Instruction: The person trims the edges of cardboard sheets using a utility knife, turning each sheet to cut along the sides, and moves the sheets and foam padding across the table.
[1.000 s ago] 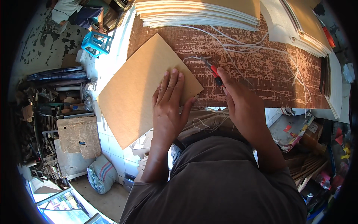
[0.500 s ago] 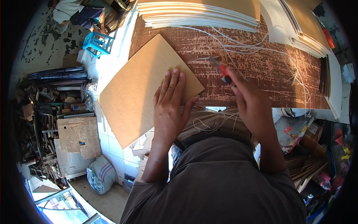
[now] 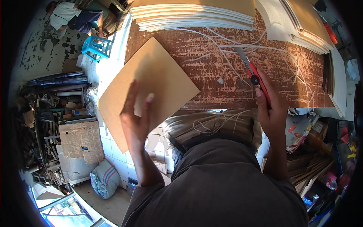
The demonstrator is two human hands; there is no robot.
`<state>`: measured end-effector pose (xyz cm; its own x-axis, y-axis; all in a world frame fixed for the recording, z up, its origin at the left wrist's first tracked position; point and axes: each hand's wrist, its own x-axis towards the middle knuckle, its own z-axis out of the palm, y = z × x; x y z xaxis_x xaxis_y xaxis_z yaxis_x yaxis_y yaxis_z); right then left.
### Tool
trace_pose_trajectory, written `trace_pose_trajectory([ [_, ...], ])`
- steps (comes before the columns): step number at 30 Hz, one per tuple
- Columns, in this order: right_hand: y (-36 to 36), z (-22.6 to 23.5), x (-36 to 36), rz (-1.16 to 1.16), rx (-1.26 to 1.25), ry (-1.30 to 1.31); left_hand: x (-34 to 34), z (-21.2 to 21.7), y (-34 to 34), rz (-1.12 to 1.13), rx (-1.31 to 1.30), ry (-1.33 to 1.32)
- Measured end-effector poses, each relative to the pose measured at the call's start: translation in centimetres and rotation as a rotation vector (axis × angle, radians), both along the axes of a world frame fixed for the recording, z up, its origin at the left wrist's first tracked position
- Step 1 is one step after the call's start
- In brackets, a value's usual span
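Note:
A square tan fibreboard sheet point(image 3: 166, 75) lies turned corner-on at the left of the scored brown table point(image 3: 211, 90), part of it past the table's front-left edge. My left hand point(image 3: 135, 113) is over the sheet's lower left part, its fingers stretched and apart; whether it touches the sheet I cannot tell. In my right hand point(image 3: 270, 102) is a red utility knife point(image 3: 260, 81) with a black knob, its blade out and pointing away over the table. A small white scrap point(image 3: 220, 80) lies between sheet and knife.
Stacked boards with white edges point(image 3: 196, 17) stand at the far side, more boards point(image 3: 310, 30) at far right. Loose white cord point(image 3: 211, 38) crosses the table. Cord point(image 3: 219, 125) also lies over my lap. A blue stool point(image 3: 97, 48) and a seated person point(image 3: 81, 19) are at far left.
My left hand has slid left and nearer, away from the sheet's right corner. My right hand has moved right with the knife. The small white scrap now shows on the table.

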<state>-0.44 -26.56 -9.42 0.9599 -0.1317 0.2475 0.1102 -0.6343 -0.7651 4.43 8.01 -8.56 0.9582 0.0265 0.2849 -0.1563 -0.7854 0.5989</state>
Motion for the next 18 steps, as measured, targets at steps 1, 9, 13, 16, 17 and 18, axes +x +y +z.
trace_pose_trajectory([
  [1, -0.1, -0.3, 0.0, -0.003, 0.031, 0.012, 0.2, 0.2, 1.5, 0.086, 0.043, 0.003],
  [9, -0.8, -1.8, 0.2, 0.019, 0.068, -0.047, -2.2, -3.5, 14.3, 0.563, 0.075, 0.176],
  [13, -1.0, -2.0, 0.3, 0.018, 0.054, -0.060, -2.9, -5.8, 17.8, 0.522, -0.334, 0.220],
  [16, -1.0, -1.8, 0.3, 0.023, 0.047, -0.052, -3.6, -5.7, 17.8, 0.463, -0.651, 0.265],
  [17, -1.0, -1.7, 0.2, 0.027, 0.046, -0.048, -3.9, -5.7, 18.0, 0.413, -0.784, 0.241],
  [18, -1.0, -1.4, 0.1, 0.024, 0.091, 0.004, -4.1, -5.8, 18.6, 0.416, -0.787, 0.240],
])
